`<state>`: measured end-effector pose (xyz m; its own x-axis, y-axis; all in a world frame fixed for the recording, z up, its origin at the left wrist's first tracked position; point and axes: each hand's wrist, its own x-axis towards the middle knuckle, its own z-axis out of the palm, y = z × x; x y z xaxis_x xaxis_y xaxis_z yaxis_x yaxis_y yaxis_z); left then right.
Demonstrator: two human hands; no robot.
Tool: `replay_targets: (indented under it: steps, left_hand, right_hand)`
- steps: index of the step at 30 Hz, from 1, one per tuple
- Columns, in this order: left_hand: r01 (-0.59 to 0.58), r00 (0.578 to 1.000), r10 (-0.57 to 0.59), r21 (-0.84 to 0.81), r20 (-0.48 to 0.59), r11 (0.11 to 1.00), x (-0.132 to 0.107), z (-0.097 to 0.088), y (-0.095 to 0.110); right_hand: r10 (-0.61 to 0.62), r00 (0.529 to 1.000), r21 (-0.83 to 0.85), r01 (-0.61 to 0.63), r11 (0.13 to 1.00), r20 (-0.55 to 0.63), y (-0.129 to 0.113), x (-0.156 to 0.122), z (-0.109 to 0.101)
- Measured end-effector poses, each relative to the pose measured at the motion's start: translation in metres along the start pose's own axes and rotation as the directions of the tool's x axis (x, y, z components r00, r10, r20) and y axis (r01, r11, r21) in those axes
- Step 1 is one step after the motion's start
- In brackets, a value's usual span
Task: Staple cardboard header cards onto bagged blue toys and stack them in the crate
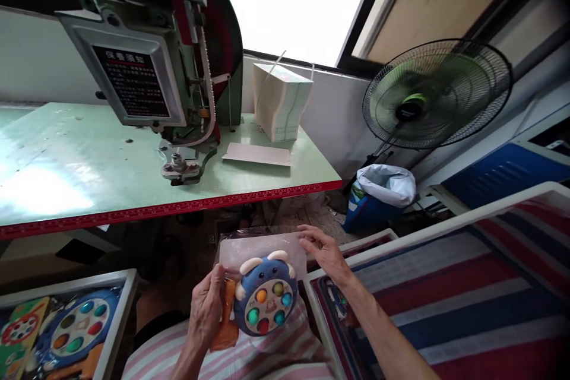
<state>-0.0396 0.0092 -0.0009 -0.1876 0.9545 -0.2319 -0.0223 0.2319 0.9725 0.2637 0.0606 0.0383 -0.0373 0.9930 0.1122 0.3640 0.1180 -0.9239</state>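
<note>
A blue animal-faced toy with cream ears and several coloured round buttons lies over my lap. Beside it is an orange handle-like piece, and a pale card with clear plastic film shows behind. My left hand is closed around the left side of this pack, at the orange piece, thumb on top. My right hand is at the card's upper right corner, its fingers apart; whether they touch the film is hard to make out.
Ahead stands a green machine on a pale green, red-edged table, with a stack of cards and one loose card. A white crate at left holds similar toys. Right are striped cloth, a lined bin and a fan.
</note>
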Motion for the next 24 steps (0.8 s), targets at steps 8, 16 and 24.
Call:
replay_targets:
  steps: [8,16,24]
  left_hand:
    - [0.103,0.995,-0.103,-0.119,0.008,0.988,-0.010,0.015,-0.038]
    - [0.002,1.000,-0.002,-0.025,-0.021,1.000,0.013,0.020,-0.017]
    - [-0.054,0.998,0.051,-0.072,-0.045,0.996,0.031,0.022,-0.012]
  right_hand:
    - [-0.076,0.970,-0.140,0.044,0.989,-0.230,0.014,-0.012,0.015]
    - [-0.018,0.920,-0.167,-0.052,0.985,-0.392,0.027,-0.011,0.057]
    - [-0.026,0.925,-0.271,-0.085,0.959,-0.380,0.033,0.003,0.057]
